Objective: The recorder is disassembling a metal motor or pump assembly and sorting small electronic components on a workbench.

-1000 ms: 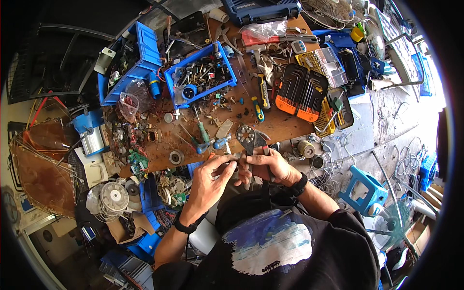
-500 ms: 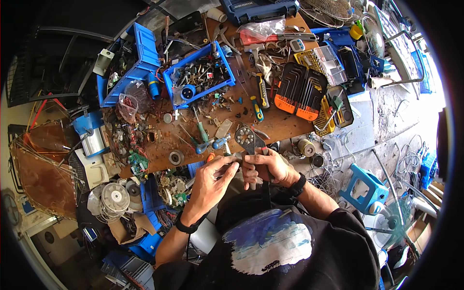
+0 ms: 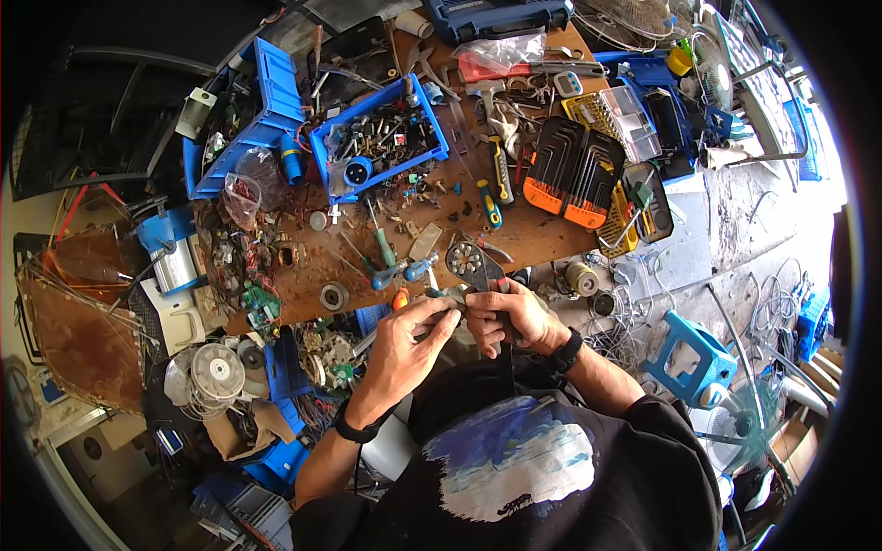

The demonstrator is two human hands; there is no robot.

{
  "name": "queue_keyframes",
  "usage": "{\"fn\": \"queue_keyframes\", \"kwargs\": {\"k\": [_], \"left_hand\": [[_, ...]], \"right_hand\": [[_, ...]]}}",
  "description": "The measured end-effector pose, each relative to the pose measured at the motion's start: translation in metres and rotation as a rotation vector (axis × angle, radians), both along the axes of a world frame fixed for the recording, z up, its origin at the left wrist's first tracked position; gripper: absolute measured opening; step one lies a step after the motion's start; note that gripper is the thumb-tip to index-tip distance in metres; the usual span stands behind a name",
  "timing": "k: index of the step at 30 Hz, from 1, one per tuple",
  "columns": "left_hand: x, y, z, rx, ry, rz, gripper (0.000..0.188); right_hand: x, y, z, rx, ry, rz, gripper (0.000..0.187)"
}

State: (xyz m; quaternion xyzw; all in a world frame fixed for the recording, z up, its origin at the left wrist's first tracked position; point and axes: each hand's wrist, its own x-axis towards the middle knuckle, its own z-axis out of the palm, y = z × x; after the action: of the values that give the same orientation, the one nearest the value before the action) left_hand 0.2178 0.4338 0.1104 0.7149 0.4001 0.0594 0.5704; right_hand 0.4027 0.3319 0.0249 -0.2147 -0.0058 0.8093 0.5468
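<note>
Head view: the right hand (image 3: 516, 317) has its fingers closed around a dark tool (image 3: 472, 264), round end over the surface's (image 3: 544, 241) near edge; the left hand (image 3: 404, 344) is just beside, whether gripping anything I cannot tell.

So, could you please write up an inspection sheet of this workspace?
Surface: brown workbench, strewn with small parts.
Things in hand: dark tool with a round, studded head.
Clutter: blue bin full of parts; hex key set open.
Hands: right hand grips the tool; left hand has its fingertips beside it, anything held unclear.
Cables: pale wires tangled right of the person.
Surroundings: blue plastic frame on the right.
</note>
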Motion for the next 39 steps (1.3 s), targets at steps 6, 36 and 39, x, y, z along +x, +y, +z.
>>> {"fn": "queue_keyframes", "kwargs": {"k": [6,36,39], "left_hand": [[-0.002,0.000,0.000,0.016,0.007,0.005,0.022],[-0.024,0.000,-0.007,-0.106,-0.082,0.217,0.033],[-0.026,-0.001,-0.008,-0.096,-0.053,0.255,0.030]], "right_hand": [[-0.001,0.004,0.008,-0.041,-0.049,0.003,0.032],[-0.015,0.004,-0.002,0.042,-0.430,0.208,0.034],[-0.009,0.008,0.006,0.124,-0.281,0.309,0.032]]}}
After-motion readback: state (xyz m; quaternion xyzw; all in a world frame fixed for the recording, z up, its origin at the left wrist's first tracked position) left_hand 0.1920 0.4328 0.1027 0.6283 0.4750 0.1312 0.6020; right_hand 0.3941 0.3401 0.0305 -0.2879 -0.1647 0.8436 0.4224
